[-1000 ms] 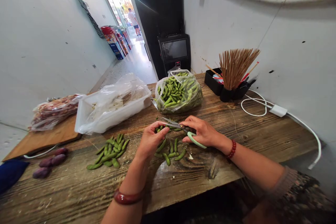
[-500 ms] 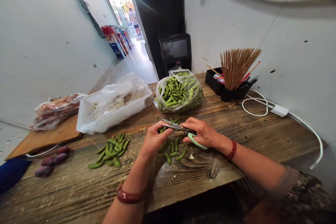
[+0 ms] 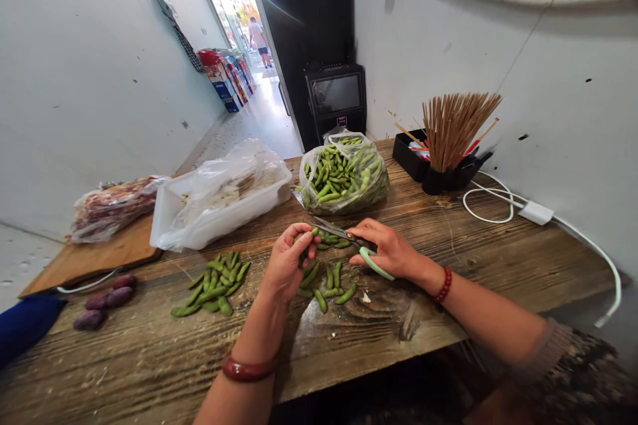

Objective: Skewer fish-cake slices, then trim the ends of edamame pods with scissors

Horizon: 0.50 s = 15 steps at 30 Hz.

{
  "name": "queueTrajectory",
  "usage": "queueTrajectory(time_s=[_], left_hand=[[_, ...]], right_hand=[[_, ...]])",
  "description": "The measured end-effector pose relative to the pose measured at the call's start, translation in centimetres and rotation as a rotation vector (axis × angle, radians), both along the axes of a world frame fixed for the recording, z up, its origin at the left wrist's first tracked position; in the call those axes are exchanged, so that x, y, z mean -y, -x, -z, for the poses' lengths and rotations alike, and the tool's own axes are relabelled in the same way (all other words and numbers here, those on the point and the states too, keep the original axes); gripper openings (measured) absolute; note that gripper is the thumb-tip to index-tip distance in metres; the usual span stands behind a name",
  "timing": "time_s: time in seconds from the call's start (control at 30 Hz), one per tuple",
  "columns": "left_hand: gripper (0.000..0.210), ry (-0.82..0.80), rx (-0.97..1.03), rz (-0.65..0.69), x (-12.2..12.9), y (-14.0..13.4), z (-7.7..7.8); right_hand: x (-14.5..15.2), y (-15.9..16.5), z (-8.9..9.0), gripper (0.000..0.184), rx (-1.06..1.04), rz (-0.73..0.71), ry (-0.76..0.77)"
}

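Between the thumb and fingers of my left hand is a green edamame pod, mostly hidden by the fingers. My right hand grips a pair of scissors with pale green handles, the blades pointing left toward the pod and slightly parted. Below the hands lie several loose pods on the wooden table. To the left is a small heap of pods. Behind the hands stands a clear plastic bag full of pods.
A white plastic tub under clear film stands left of the bag. Dark purple oval fruits or roots lie near a wooden board with a wrapped bundle. Brown sticks in a black holder and a white cable are at right.
The scissor blades have drawn away from my left fingers, and the left hand has turned so that the pod's tip shows. The whole view has shifted slightly.
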State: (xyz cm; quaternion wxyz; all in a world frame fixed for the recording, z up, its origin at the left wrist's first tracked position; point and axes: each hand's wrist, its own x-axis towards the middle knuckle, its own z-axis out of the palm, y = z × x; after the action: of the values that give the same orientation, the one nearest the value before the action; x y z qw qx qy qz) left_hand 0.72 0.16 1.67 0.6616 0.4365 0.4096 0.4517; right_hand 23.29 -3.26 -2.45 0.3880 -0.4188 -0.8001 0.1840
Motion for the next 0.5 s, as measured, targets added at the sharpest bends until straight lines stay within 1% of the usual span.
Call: queueTrajectory(time_s=[0.13, 0.23, 0.5], left_hand=[[0.035, 0.010, 0.006, -0.001, -0.04, -0.04, 0.22], [0.034, 0.006, 0.005, 0.016, 0.05, -0.17, 0.41], [0.033, -0.026, -0.059, 0.028, 0.28, -0.43, 0.53]], right_hand=[[0.25, 0.14, -0.31, 0.054, 0.026, 0.003, 0.005], [0.32, 0.16, -0.42, 0.054, 0.045, -0.001, 0.000], [0.22, 0.16, -0.07, 0.053, 0.017, -0.042, -0.021]])
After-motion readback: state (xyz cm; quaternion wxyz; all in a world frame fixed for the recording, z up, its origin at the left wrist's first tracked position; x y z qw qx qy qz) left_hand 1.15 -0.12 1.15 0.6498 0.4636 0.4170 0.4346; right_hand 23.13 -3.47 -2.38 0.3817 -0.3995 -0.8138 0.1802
